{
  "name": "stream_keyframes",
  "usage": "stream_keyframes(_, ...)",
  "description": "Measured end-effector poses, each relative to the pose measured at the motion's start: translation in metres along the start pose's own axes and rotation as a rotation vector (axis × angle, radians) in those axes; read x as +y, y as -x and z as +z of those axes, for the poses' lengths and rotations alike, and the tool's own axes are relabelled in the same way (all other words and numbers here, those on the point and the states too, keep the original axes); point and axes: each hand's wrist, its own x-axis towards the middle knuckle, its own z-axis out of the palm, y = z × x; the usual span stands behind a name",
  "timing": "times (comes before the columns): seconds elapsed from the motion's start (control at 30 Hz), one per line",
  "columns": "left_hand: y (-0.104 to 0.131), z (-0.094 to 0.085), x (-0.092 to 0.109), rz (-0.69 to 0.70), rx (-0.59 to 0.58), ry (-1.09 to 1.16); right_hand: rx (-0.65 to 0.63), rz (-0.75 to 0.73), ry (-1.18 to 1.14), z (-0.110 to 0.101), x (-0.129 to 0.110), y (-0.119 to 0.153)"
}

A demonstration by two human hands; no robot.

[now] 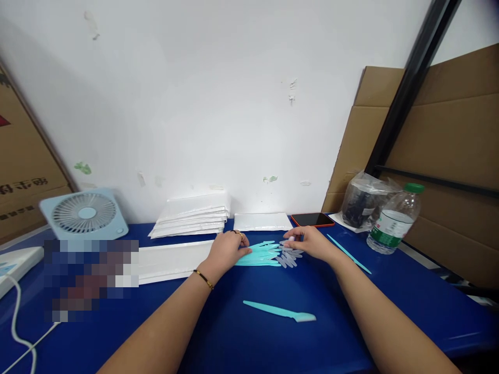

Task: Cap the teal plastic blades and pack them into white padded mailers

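Turquoise eyebrow razors point(259, 254) lie in a fanned bundle on the blue table, their clear blade covers point(288, 258) pointing right. My left hand point(229, 249) is closed over the handle ends, thumb resting on the bundle. At the other end, my right hand point(307, 241) has its thumb and fingers closed on the clear covers; the exact grip is partly hidden. One loose eyebrow razor point(278, 310) lies nearer to me, its pale blade end to the right. A second turquoise stick point(349, 253) lies beyond my right forearm.
White packets point(191, 215) are stacked by the wall, with a flat white packet point(171, 259) left of my hand and another white packet point(263, 222) behind. A phone point(313, 220), water bottle point(393, 223) and bagged cup point(360, 200) stand right; a fan point(86, 213) stands left.
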Motion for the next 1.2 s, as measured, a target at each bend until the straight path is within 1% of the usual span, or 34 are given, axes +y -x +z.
stream_keyframes(0.07, 0.006, -0.002, 0.007, 0.060, -0.033, 0.072, 0.047, -0.023, 0.049, -0.003, 0.001, 0.000)
stream_keyframes(0.1, 0.010, -0.003, 0.013, 0.112, -0.080, 0.116, 0.049, -0.039, 0.057, -0.005, 0.000, 0.001)
stream_keyframes(0.13, 0.015, -0.004, 0.019, 0.171, -0.153, 0.156, 0.036, -0.052, 0.053, -0.006, -0.002, 0.002)
stream_keyframes(0.2, 0.024, -0.003, 0.033, 0.279, -0.332, 0.197, -0.015, -0.060, 0.023, -0.009, -0.006, 0.005)
stream_keyframes(0.23, 0.028, -0.002, 0.039, 0.305, -0.404, 0.190, -0.050, -0.056, 0.000, -0.010, -0.008, 0.007)
stream_keyframes(0.27, 0.031, 0.000, 0.043, 0.310, -0.457, 0.173, -0.096, -0.051, -0.027, -0.011, -0.010, 0.009)
stream_keyframes(0.3, 0.032, 0.002, 0.045, 0.299, -0.481, 0.151, -0.159, -0.049, -0.058, -0.011, -0.012, 0.011)
stream_keyframes(0.37, 0.030, 0.006, 0.044, 0.249, -0.458, 0.118, -0.324, -0.059, -0.117, -0.011, -0.015, 0.014)
stream_keyframes(0.43, 0.025, 0.009, 0.037, 0.188, -0.378, 0.114, -0.483, -0.060, -0.168, -0.009, -0.018, 0.017)
stream_keyframes(0.47, 0.022, 0.009, 0.032, 0.160, -0.335, 0.120, -0.533, -0.052, -0.189, -0.007, -0.018, 0.018)
stream_keyframes(0.53, 0.016, 0.009, 0.022, 0.115, -0.278, 0.125, -0.558, -0.020, -0.222, -0.005, -0.017, 0.017)
stream_keyframes(0.6, 0.011, 0.006, 0.013, 0.079, -0.252, 0.102, -0.514, 0.005, -0.232, -0.005, -0.013, 0.016)
stream_keyframes(0.67, 0.009, 0.003, 0.007, 0.041, -0.253, 0.076, -0.422, 0.021, -0.214, -0.008, -0.008, 0.014)
stream_keyframes(0.73, 0.010, 0.001, 0.005, 0.036, -0.241, 0.063, -0.332, 0.036, -0.181, -0.011, -0.003, 0.012)
stream_keyframes(0.8, 0.012, 0.003, 0.006, 0.093, -0.193, 0.056, -0.262, 0.045, -0.139, -0.013, 0.001, 0.010)
stream_keyframes(0.87, 0.015, 0.009, 0.009, 0.190, -0.151, 0.044, -0.177, 0.034, -0.080, -0.013, 0.005, 0.008)
stream_keyframes(0.9, 0.016, 0.014, 0.011, 0.239, -0.159, 0.042, -0.119, 0.023, -0.043, -0.012, 0.007, 0.006)
stream_keyframes(0.97, 0.019, 0.023, 0.015, 0.314, -0.218, 0.042, 0.005, -0.005, 0.040, -0.009, 0.013, 0.003)
stream_keyframes(1.03, 0.022, 0.030, 0.017, 0.341, -0.273, 0.045, 0.088, -0.037, 0.112, -0.005, 0.020, -0.001)
stream_keyframes(1.1, 0.024, 0.033, 0.020, 0.345, -0.293, 0.054, 0.119, -0.069, 0.151, -0.001, 0.027, -0.005)
stream_keyframes(1.2, 0.029, 0.028, 0.027, 0.346, -0.327, 0.084, 0.096, -0.089, 0.161, 0.005, 0.034, -0.010)
